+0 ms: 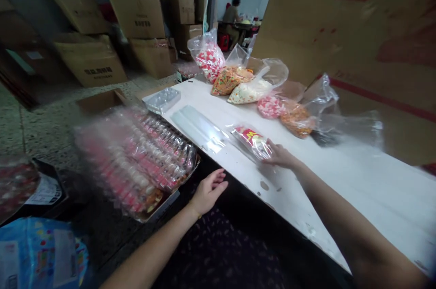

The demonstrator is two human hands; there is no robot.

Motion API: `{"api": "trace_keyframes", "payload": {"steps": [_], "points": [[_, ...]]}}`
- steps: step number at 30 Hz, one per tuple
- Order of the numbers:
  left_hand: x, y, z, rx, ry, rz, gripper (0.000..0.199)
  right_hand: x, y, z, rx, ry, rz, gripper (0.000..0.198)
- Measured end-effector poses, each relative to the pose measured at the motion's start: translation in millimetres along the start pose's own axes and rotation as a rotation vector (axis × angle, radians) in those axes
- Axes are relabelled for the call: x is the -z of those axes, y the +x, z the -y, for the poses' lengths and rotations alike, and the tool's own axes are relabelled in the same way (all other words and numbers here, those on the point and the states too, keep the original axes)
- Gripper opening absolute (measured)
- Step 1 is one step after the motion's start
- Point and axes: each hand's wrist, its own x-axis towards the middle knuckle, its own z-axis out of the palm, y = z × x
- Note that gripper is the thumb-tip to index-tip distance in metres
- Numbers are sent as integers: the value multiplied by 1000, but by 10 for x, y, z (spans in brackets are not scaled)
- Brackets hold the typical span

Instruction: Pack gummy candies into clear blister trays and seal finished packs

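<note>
Just off the near edge of the worktop (384, 189): left hand (208, 193), fingers close together and loosely curled, nearest to a packed row of wrapped packets (160, 148). Farther right, between the near and far edges: a clear packet (250, 139) with red and yellow print, stretching from the right hand (281, 155) toward the worktop's left end. Right hand pinching the packet's right end, fingers on the far side, thumb on the near side.

At left, on a speckled floor (41, 130), a blue printed bag (37, 252); behind, stacked cardboard boxes (136, 12). Against the near edge, the wrapped packets. At the left end, near corner, a clear plastic tray (161, 100); next, along the near edge, flat clear sleeves (192, 121). Along the far edge, in order: clear bags of red-and-white pieces (209, 60), orange mix (230, 79), speckled white pieces (250, 91), pink-and-white pieces (270, 106) and orange bits (297, 119). Well beyond the left end, a seated person (231, 14). Past the far edge, a large cardboard panel (340, 30).

Blue bag cut off at left; wrapped packets blurred; packet's print partly lost in glare. Dark contents of the rightmost clear bag (354, 132) too smeared to name. Worktop's right end out of frame.
</note>
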Motion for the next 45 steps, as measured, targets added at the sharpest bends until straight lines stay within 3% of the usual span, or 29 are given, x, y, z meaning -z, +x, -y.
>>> {"api": "trace_keyframes", "payload": {"steps": [4, 7, 9, 11, 14, 16, 19, 23, 25, 29, 33, 36, 38, 42, 45], "points": [[-380, 417, -112, 94, -137, 43, 47, 161, -307, -64, -44, 24, -113, 86], [-329, 251, -127, -56, 15, -37, 39, 243, -625, 26, 154, 95, -156, 75], [-140, -38, -63, -211, 262, -190, 36, 234, -833, 171, 330, 166, -123, 71], [147, -383, 57, -269, 571, -402, 41, 193, -987, 393, 470, 242, -35, 64], [670, -876, 275, -112, 973, -713, 55, 108, -1115, 892, 683, 312, 101, 56], [1002, -1118, 406, 61, 1155, -835, 60, 36, -1155, 1319, 829, 317, 162, 54], [1384, -1290, 567, 180, 1225, -780, 46, -108, -1153, 1981, 950, 252, 211, 52], [1665, -1246, 705, 86, 1074, -636, 13, -259, -1041, 2660, 941, -38, 225, 41], [1738, -1187, 732, 37, 1032, -622, 14, -255, -966, 2928, 896, -206, 228, 37], [1797, -1124, 738, -30, 1007, -573, 13, -248, -868, 3533, 786, -388, 242, 54], [1802, -1129, 750, -41, 981, -575, 14, -577, -909, 4050, 701, -421, 239, 53], [1815, -1137, 780, -46, 973, -577, 13, -816, -974, 4053, 738, -402, 147, 42], [1832, -1139, 796, -52, 968, -582, 12, -795, -974, 3867, 790, -342, 103, 44], [1854, -1138, 791, -69, 941, -574, 12, -575, -924, 3425, 1089, -134, 18, 42], [1852, -1122, 771, -43, 950, -568, 14, -757, -930, 3348, 1241, -89, -25, 38]]}}
